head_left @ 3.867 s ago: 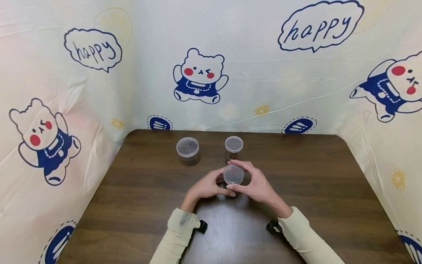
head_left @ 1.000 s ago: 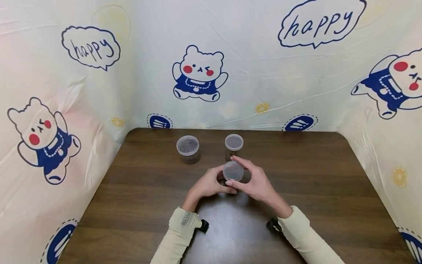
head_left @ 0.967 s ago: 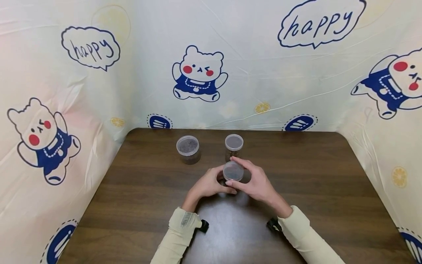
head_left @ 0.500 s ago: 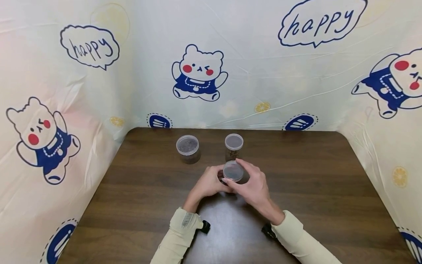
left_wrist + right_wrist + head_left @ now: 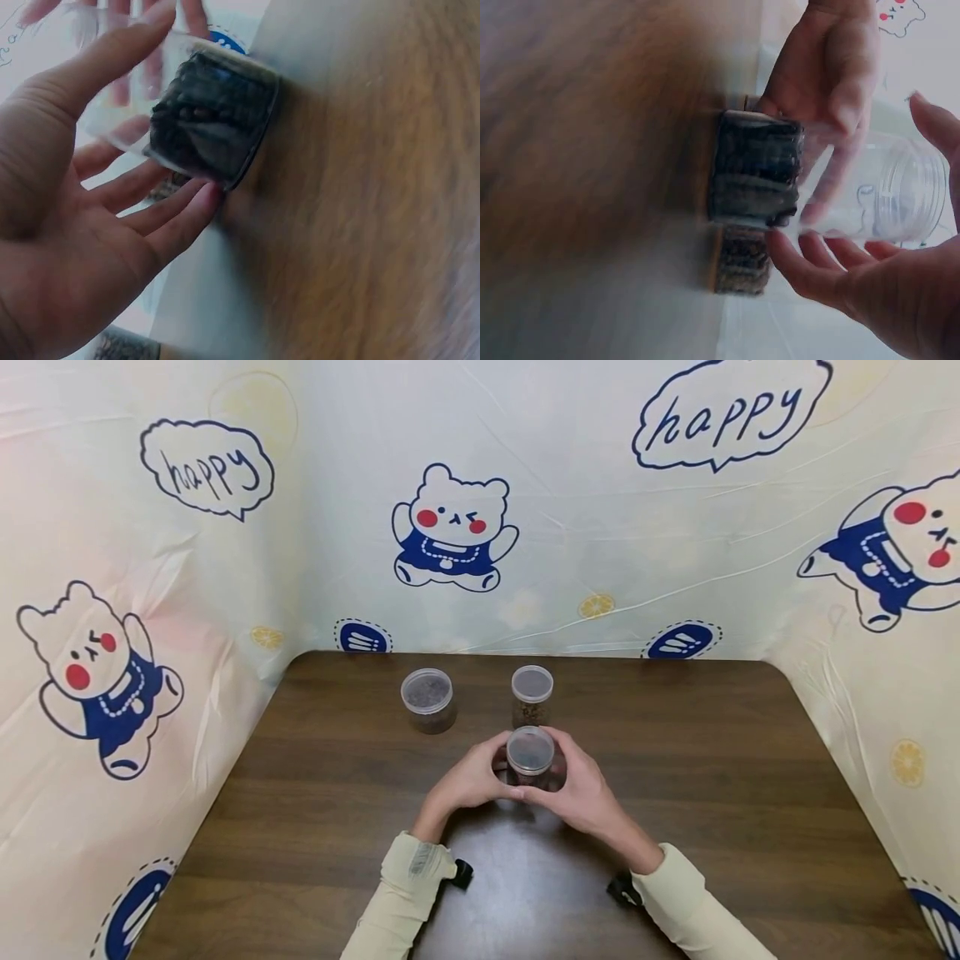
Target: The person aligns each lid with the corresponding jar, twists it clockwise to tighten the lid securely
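Both hands hold a clear plastic jar (image 5: 530, 753), upright at the middle of the table, with a translucent lid and dark, bean-like pieces filling its lower part. My left hand (image 5: 474, 777) grips its left side, thumb in front and fingers behind, as the left wrist view also shows. Round the right side curls my right hand (image 5: 587, 789), its thumb meeting the left thumb at the front. In the right wrist view, the right fingers (image 5: 810, 270) lie along the jar's clear wall. The jar's base looks to be on the tabletop.
Just behind stands a taller lidded jar (image 5: 532, 693) of brown bits. A wider lidded tub (image 5: 428, 700) with dark contents is at the back left. The brown wooden table (image 5: 315, 827) is enclosed by a printed cloth (image 5: 585, 527) at the back and sides.
About half a second ago the right thumb and fingers were on the lid, turned inward; now they hold the jar lower on its body. The left hand stays round the jar.
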Motion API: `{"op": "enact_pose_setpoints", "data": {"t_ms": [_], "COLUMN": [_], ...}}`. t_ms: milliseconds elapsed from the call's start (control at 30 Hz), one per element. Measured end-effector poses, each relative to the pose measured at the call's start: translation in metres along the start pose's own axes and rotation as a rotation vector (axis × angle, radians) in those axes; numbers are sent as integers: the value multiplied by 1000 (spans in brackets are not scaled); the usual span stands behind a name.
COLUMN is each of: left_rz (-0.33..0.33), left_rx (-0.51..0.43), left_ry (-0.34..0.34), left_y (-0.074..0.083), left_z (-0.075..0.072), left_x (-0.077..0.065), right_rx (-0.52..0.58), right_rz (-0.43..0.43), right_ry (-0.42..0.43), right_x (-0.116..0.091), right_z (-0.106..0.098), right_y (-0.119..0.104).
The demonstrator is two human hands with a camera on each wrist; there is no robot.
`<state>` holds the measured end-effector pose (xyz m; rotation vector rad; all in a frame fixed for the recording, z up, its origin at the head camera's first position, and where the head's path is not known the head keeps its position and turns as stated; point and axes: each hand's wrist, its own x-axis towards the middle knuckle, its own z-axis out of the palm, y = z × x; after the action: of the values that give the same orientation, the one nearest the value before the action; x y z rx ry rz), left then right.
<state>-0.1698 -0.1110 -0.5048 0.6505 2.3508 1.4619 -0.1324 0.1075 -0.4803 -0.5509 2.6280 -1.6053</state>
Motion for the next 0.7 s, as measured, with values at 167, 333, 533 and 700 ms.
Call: {"op": "enact_pose_setpoints", "data": {"t_ms": [167,333,533,700], "left_rz": [-25,-29,-20,-1], "left_rx": [-159,-176,-182,-191], "left_ry": [-28,-19,-6,10], "left_y": [-2,-3,-3,-1], "left_z": [-6,-9,-10,-10], "left_x": [-3,-5,-5,-5], "right_rx": [57,47,30,28], "right_rz": [86,141,167,153], "right_ry": [-93,-99,-63,-63], "right_x": [-1,-1,-1,0], "right_z": [-3,-2,2,3], "right_y": [8,13,16,17]}}
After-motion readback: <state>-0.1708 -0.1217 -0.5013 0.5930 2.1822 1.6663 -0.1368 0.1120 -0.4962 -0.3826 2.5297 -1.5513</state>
